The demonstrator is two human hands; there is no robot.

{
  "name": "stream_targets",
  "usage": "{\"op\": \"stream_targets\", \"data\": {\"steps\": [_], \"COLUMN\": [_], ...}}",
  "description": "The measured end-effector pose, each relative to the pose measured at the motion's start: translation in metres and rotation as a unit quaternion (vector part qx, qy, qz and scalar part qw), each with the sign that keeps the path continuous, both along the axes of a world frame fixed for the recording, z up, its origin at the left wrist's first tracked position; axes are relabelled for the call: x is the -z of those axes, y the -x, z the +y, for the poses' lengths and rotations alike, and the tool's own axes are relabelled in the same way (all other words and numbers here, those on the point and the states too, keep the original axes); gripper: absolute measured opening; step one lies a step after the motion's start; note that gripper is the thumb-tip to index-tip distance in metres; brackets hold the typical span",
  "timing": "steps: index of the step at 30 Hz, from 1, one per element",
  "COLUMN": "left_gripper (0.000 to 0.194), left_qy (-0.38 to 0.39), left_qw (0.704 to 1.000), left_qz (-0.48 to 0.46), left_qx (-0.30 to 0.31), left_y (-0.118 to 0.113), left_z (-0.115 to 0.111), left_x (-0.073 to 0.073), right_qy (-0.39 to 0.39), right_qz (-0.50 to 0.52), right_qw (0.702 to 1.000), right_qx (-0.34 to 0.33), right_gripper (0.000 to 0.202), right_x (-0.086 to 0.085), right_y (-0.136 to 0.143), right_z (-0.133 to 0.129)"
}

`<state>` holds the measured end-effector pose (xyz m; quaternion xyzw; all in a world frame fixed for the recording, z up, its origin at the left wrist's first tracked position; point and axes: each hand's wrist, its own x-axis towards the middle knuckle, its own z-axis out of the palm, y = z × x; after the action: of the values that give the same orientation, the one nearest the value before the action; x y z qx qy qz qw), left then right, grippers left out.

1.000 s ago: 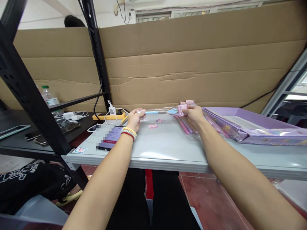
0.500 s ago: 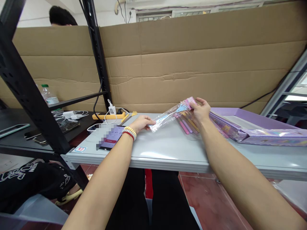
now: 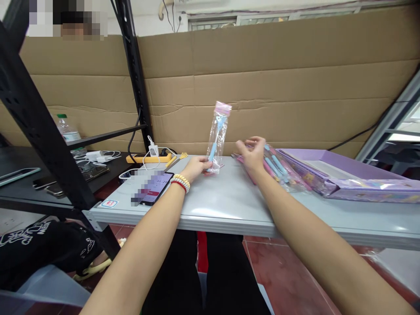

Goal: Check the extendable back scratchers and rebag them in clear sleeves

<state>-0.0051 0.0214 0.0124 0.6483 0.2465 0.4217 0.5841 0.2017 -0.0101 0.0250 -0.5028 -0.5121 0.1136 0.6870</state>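
Observation:
My left hand is closed on the lower end of a clear plastic sleeve with a pink top. Inside the sleeve is a light-blue back scratcher, held nearly upright above the table. My right hand is up off the table to its right, fingers loosely bent and apart, with nothing seen in them. Beside and partly behind that hand lie several packaged back scratchers with blue and pink handles, some hidden by the hand and wrist.
On the right sits an open purple box. To the left, a phone, a yellow-handed back scratcher and a yellow power strip with white cables rest on the grey table. Cardboard stands behind; a black rack post rises at left.
The sleeved back scratcher has swung from a slanted position between both hands to nearly upright in my left hand. My right hand has let go of its pink end and moved left.

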Motion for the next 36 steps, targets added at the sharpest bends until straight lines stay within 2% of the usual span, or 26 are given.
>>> {"op": "stream_targets", "data": {"steps": [3,5,8,11,18,21,24,26,29,31,33,36], "left_gripper": [0.021,0.021,0.022,0.023,0.023,0.024,0.026,0.029,0.035,0.038,0.04,0.035], "left_qy": [0.019,0.009,0.004,0.033,0.032,0.035,0.041,0.051,0.063,0.077,0.092,0.09], "left_qw": [0.998,0.997,0.996,0.997,0.999,0.999,0.999,0.998,0.993,0.989,0.987,0.988], "left_qz": [-0.04,-0.04,-0.039,-0.049,-0.037,-0.026,-0.022,-0.029,-0.05,-0.072,-0.102,-0.126], "left_qx": [-0.039,-0.066,-0.078,-0.058,-0.01,-0.002,0.008,0.032,0.09,0.107,0.08,-0.009], "left_y": [-0.003,-0.006,-0.01,-0.011,-0.007,-0.008,-0.009,-0.008,-0.004,-0.002,0.001,0.003], "left_z": [-0.003,-0.004,-0.006,-0.008,-0.006,-0.005,-0.008,-0.011,-0.016,-0.017,-0.015,-0.01], "left_x": [-0.002,-0.001,0.0,0.0,0.001,0.002,-0.001,-0.004,-0.009,-0.011,-0.012,-0.011], "right_qy": [0.021,0.057,0.079,0.081,0.078,0.065,0.063,0.072,0.083,0.071,0.052,0.054], "right_qz": [-0.197,-0.265,-0.304,-0.34,-0.381,-0.424,-0.458,-0.472,-0.472,-0.466,-0.459,-0.441], "right_qw": [0.977,0.955,0.942,0.932,0.914,0.901,0.887,0.877,0.873,0.873,0.873,0.871], "right_qx": [-0.076,-0.125,-0.118,-0.096,-0.12,-0.067,0.006,0.046,0.093,0.124,0.155,0.21], "right_gripper": [0.039,0.035,0.038,0.041,0.044,0.042,0.032,0.024,0.023,0.022,0.021,0.024], "right_x": [0.008,0.012,0.013,0.01,0.01,0.013,0.015,0.015,0.009,0.003,-0.004,-0.014], "right_y": [0.034,0.05,0.058,0.053,0.051,0.054,0.056,0.057,0.057,0.054,0.046,0.02], "right_z": [-0.009,-0.011,-0.013,-0.014,-0.012,-0.01,-0.01,-0.012,-0.016,-0.019,-0.022,-0.031]}}
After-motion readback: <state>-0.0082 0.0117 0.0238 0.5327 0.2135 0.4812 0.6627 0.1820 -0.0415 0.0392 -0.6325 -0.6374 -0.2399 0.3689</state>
